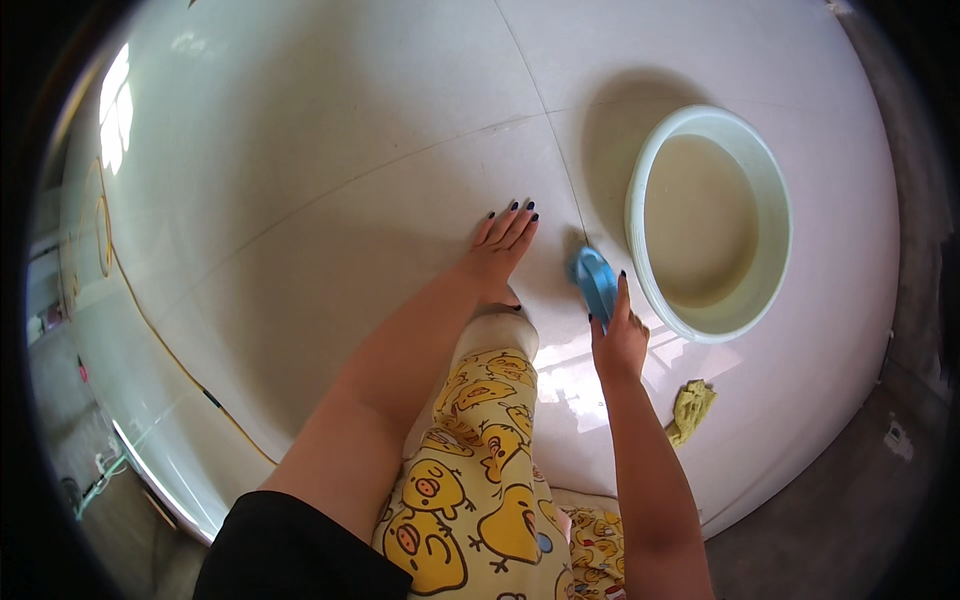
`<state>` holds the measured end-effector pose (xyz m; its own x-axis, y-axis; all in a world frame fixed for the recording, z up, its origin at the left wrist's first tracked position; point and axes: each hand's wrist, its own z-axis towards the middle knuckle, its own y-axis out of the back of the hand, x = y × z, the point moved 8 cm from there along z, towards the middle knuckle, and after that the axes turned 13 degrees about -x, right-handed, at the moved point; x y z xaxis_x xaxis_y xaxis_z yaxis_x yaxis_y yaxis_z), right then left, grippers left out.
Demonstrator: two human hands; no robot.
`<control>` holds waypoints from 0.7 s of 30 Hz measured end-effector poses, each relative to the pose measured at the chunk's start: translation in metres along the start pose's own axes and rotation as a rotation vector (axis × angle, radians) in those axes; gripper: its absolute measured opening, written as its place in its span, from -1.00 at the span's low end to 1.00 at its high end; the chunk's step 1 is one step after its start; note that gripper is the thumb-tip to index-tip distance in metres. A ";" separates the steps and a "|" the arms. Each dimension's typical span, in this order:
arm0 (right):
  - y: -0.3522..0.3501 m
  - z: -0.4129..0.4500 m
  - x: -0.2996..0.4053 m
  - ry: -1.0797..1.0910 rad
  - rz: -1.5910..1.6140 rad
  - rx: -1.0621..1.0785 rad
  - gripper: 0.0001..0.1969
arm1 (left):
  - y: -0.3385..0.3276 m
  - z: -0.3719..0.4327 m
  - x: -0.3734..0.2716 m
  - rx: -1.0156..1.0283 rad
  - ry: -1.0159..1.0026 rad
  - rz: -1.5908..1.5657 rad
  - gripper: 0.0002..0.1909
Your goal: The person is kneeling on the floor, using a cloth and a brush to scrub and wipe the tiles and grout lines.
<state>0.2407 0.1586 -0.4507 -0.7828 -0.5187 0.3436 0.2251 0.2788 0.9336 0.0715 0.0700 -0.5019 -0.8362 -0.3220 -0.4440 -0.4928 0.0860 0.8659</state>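
Observation:
My left hand [501,259] lies with its fingers spread on the pale tiled floor [360,247], beyond my knee, and holds nothing. My right hand [621,337] grips a blue scrubbing brush [596,281] by its near end, index finger stretched along the side. The brush stands over a tile joint, its bristles mostly hidden under the body. Just right of the brush is a round pale green plastic basin [776,247] holding cloudy, brownish water. A crumpled yellow-green cloth [691,412] lies on the floor to the right of my forearm.
A yellow cord [154,322] with a dark section runs along the floor at the left. Darker ground borders the tiles at the right and lower left. My patterned trouser leg [487,450] rests between my arms. Window light reflects off the floor near my right wrist.

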 end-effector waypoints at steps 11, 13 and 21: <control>0.019 -0.072 -0.051 0.038 0.007 0.139 -0.21 | 0.070 -0.069 0.084 -0.642 0.266 0.117 0.14; 0.017 -0.074 -0.048 0.048 0.003 0.143 -0.21 | 0.068 -0.108 0.132 -0.580 0.721 0.203 0.32; 0.005 -0.043 -0.036 0.130 0.031 0.074 -0.23 | 0.054 -0.119 0.146 -0.217 0.827 0.160 0.50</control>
<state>0.2946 0.1439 -0.4537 -0.6935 -0.6075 0.3872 0.2011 0.3528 0.9138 -0.0486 -0.0845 -0.4927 -0.4070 -0.9103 -0.0759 -0.2572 0.0344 0.9657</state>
